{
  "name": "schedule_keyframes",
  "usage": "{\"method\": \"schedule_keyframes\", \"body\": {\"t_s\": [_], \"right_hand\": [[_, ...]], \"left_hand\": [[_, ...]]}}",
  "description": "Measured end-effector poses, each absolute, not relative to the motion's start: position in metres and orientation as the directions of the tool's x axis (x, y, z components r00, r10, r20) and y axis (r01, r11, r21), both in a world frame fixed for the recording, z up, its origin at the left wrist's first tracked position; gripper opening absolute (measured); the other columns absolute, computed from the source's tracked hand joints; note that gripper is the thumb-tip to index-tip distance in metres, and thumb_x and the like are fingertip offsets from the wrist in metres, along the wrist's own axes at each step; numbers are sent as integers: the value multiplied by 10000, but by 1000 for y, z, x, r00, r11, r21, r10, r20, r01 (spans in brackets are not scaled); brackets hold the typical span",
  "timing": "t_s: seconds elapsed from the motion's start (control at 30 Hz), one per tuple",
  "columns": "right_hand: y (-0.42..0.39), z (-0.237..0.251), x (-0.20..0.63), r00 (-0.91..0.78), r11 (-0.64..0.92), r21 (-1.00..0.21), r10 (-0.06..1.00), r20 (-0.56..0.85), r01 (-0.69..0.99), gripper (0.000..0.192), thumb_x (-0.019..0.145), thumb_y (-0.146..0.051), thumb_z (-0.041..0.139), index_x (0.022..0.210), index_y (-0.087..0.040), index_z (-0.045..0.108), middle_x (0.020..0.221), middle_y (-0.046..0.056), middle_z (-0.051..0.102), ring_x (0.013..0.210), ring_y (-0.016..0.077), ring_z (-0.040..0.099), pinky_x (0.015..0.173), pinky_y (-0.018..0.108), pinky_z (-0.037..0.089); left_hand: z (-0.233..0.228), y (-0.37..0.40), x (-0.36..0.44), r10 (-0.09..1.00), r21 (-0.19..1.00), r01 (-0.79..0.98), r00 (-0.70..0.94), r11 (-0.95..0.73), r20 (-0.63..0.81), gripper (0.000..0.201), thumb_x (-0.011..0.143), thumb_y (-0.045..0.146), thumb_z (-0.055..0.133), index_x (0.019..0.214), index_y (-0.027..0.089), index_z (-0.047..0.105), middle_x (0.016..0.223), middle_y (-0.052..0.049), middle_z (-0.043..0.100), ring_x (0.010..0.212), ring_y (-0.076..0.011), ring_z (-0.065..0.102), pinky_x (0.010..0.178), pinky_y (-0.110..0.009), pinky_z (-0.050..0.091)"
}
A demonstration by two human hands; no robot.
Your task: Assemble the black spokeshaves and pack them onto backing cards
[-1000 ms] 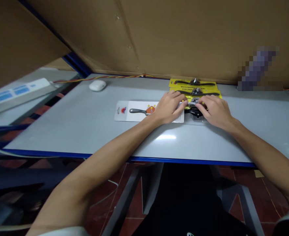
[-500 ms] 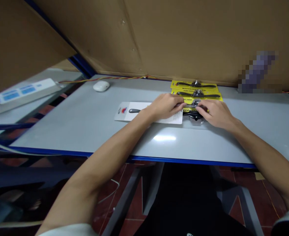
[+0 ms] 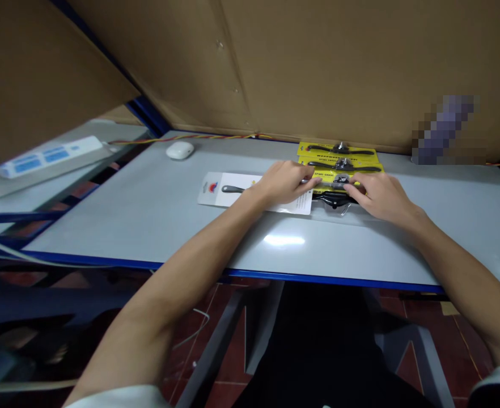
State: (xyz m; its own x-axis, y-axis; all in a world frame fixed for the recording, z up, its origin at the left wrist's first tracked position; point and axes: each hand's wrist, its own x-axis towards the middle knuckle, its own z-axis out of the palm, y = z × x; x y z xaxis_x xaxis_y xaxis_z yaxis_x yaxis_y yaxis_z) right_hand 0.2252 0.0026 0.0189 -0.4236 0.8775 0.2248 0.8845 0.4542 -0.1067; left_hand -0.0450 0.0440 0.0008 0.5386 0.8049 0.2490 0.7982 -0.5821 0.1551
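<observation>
My left hand (image 3: 287,182) is closed, with thumb and forefinger pinched at the left handle of a black spokeshave (image 3: 341,180) over a yellow card. My right hand (image 3: 380,192) is also closed, fingertips at the right part of the same spokeshave. A slim grey length shows between the two hands. Just in front lies another black spokeshave (image 3: 334,199) by clear plastic. Under my left wrist a white card pack (image 3: 216,195) shows a dark handle; its middle is hidden. Behind my hands are two yellow-carded spokeshaves, the nearer pack (image 3: 363,168) and the farther pack (image 3: 363,150).
A white rounded case (image 3: 179,149) sits at the table's back left. A power strip (image 3: 50,157) lies on a lower grey surface at far left. Twisted wires (image 3: 190,136) run along the cardboard wall (image 3: 318,68). A blurred purple object (image 3: 445,127) stands at the back right.
My right hand has shifted slightly right, and more of the grey length shows between the hands. My left hand stays nearly in place. The camera view has moved a little.
</observation>
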Motion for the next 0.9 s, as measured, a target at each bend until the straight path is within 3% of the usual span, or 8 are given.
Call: {"method": "schedule_keyframes", "body": {"t_s": [0.2,0.4,0.5,0.6,0.73,0.9], "right_hand": [[6,17,227,-395,456,-244,880,263,856,363,1053,-410,538,1039,-179,816,882,102,799,783,243,674,709,364,408],[9,18,227,-319,422,-498,905,282,757,285,1019,-395,610,907,-201,786,704,31,704,663,188,601,691,348,445],[13,19,231,-280,326,-685,942,183,651,271,1012,-415,635,883,-206,750,718,39,704,653,193,628,610,331,477],[16,20,234,-318,167,-804,948,-28,570,215,1001,-405,671,912,-214,715,752,46,727,597,190,660,507,313,505],[15,20,235,-353,22,-833,912,-210,553,174,1002,-360,702,1112,-230,666,727,29,756,513,183,668,474,300,533],[11,17,232,-387,43,-855,903,-188,517,103,1007,-278,668,1088,-240,616,616,-30,688,403,142,566,410,258,425]], "left_hand": [[-2,49,-54,819,143,821,505,-554,272,430,1049,521,474,823,229,695,739,-83,682,652,-228,549,635,-363,276],[-5,54,-59,824,161,823,487,-544,291,498,1054,592,479,797,231,705,746,-90,708,674,-236,581,641,-366,304],[-6,58,-66,843,156,847,453,-509,290,553,1065,615,444,776,228,711,750,-98,715,684,-238,584,650,-369,305],[-7,65,-76,860,146,876,398,-460,318,558,1073,586,418,752,226,697,757,-109,715,704,-249,595,668,-378,312],[-10,71,-86,879,186,896,322,-403,353,542,1085,563,392,745,227,647,766,-118,706,718,-256,595,687,-386,308],[-14,72,-84,878,181,903,305,-389,369,568,1085,586,377,734,228,646,801,-135,731,753,-271,614,688,-388,296]]}}
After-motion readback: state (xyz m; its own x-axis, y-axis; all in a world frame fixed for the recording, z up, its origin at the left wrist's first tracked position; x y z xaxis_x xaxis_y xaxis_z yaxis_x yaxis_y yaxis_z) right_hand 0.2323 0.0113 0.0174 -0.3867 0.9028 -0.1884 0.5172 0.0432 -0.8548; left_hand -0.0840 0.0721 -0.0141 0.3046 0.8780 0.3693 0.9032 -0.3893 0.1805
